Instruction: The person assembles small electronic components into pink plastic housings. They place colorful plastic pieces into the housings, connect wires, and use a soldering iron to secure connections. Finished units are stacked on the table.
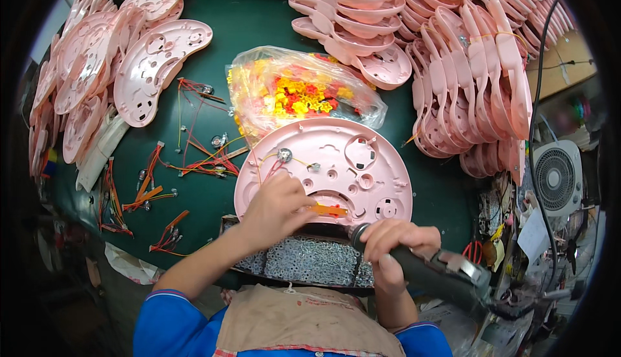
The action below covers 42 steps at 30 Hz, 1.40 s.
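Note:
A pink half-round plastic shell (388, 169) lies in front of me with its ribbed inner side up. My left hand (275, 205) is closed over its near left part, fingertips pinching one end of a narrow orange strip (330, 210) beside the curved slot. Something red shows just beneath the strip. Wrapped in my right hand (396, 244) is a black electric screwdriver (430, 276), its front end pointing left toward the shell's near edge; the bit's tip is hard to make out. A round silver part (284, 155) with thin wires sits on the shell.
Black trays of small metal screws (310, 261) lie along the near edge. Behind the shell is a clear bag (310, 92) of yellow and red pieces. Wire bundles (149, 173) spread to the left. Pink shells are piled left (158, 66) and right (466, 85). A fan (557, 176) stands right.

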Each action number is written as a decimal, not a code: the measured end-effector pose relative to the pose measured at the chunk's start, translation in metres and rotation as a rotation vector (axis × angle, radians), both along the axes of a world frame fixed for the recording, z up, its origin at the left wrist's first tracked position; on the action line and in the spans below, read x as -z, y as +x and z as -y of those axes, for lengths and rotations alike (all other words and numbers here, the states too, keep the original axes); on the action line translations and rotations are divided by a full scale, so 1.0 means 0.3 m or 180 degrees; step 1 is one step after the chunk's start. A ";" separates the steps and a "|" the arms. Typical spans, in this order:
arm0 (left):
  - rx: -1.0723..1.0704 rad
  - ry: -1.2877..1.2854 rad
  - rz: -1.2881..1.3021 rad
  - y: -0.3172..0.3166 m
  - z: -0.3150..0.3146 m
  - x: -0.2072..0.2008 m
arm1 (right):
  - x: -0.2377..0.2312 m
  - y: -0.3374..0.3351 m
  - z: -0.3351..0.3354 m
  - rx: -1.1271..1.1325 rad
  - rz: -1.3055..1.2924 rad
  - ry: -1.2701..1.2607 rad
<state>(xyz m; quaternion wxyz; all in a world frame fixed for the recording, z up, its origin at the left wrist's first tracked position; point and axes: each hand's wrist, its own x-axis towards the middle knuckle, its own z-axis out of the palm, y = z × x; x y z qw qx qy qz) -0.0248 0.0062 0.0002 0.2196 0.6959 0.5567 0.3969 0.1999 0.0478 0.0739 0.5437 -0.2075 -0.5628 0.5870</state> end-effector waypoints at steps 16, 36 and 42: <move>0.0184 -0.0168 -0.0454 -0.012 -0.054 0.092 | 0.228 -0.075 -0.085 -0.0138 -0.0119 0.0582; 0.0419 0.0446 -0.0286 0.148 0.140 0.008 | -0.024 0.111 0.062 -0.0770 0.0004 0.0169; 0.0512 0.0397 0.0030 0.141 0.135 0.015 | -0.024 0.100 0.047 -0.0651 -0.0186 0.0177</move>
